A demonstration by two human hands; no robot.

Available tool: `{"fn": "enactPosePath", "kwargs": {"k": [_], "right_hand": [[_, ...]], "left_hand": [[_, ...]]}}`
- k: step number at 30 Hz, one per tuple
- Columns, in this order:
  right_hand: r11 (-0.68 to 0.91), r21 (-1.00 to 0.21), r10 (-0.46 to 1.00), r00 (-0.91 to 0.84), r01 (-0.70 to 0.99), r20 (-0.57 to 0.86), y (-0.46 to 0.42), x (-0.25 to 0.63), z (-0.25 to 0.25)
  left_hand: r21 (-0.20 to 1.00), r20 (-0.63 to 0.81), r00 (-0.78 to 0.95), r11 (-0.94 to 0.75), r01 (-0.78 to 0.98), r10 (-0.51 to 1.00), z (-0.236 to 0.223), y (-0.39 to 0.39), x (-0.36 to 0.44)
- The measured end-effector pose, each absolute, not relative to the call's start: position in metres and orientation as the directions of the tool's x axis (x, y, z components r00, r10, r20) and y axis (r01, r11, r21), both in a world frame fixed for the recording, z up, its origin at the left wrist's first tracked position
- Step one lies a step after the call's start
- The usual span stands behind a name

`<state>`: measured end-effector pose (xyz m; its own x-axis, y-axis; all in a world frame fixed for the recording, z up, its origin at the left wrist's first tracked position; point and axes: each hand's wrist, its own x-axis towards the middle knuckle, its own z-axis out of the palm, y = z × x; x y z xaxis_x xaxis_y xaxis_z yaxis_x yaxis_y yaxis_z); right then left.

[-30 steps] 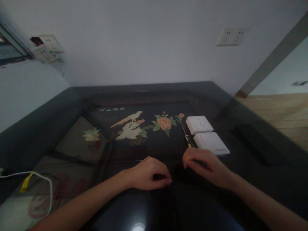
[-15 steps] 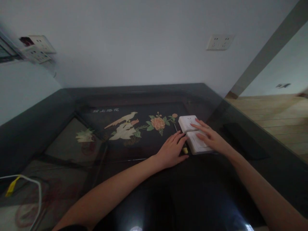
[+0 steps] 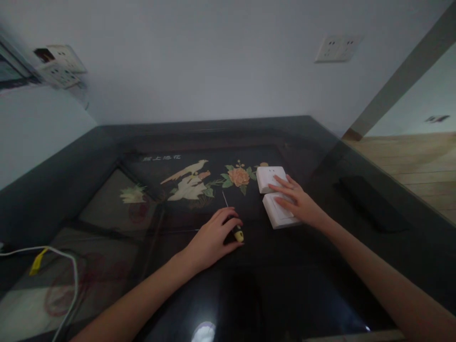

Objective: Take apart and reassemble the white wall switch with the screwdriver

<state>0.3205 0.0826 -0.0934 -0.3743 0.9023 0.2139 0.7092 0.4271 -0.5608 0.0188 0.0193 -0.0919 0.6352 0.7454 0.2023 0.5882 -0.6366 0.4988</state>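
My left hand point(image 3: 213, 238) is curled over a small screwdriver point(image 3: 233, 227) with a yellow-tipped black handle, its thin shaft pointing away across the dark glass table point(image 3: 107, 156). My right hand point(image 3: 297, 203) lies flat with fingers spread on two white wall plates. The nearer one is a switch plate point(image 3: 275, 218). The farther one is a socket plate point(image 3: 267, 176), touched by my fingertips.
A bird-and-flower inlay point(image 3: 199, 178) shows under the glass. A dark flat object point(image 3: 370, 203) lies at the right. A white cable with a yellow tag point(image 3: 53, 256) lies at the near left. Wall sockets point(image 3: 337, 47) sit above, with more wall sockets point(image 3: 59, 66) at the left.
My left hand has drawn the screwdriver leftward and nearer, away from the white plates. My right hand stays flat on the two plates.
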Motion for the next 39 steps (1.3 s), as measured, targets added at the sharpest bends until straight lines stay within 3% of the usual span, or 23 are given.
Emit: {"fn": "enactPosePath", "kwargs": {"k": [6, 13, 18, 24, 32, 39], "right_hand": [[0.454, -0.581, 0.886, -0.412, 0.675, 0.213, 0.078, 0.250, -0.100], [0.481, -0.621, 0.865, -0.451, 0.619, 0.219, 0.056, 0.216, -0.088], [0.628, -0.513, 0.732, -0.668, 0.584, 0.136, 0.028, 0.240, -0.081], [0.690, -0.325, 0.711, -0.689, 0.647, 0.138, 0.010, 0.246, -0.080], [0.647, -0.334, 0.754, -0.639, 0.685, 0.152, 0.009, 0.255, -0.083], [0.611, -0.265, 0.791, -0.583, 0.746, 0.183, 0.004, 0.241, -0.089]], "left_hand": [[0.508, 0.187, 0.560, -0.567, 0.648, 0.807, -0.092, 0.002, -0.021], [0.487, 0.169, 0.627, -0.617, 0.618, 0.761, -0.092, 0.005, -0.031], [0.447, 0.146, 0.666, -0.649, 0.615, 0.731, -0.090, 0.004, -0.036], [0.394, 0.133, 0.691, -0.677, 0.621, 0.711, -0.087, 0.006, -0.037], [0.526, 0.159, 0.658, -0.627, 0.575, 0.736, -0.083, 0.004, -0.035], [0.512, 0.280, 0.600, -0.646, 0.567, 0.749, -0.076, 0.002, -0.034]]}}
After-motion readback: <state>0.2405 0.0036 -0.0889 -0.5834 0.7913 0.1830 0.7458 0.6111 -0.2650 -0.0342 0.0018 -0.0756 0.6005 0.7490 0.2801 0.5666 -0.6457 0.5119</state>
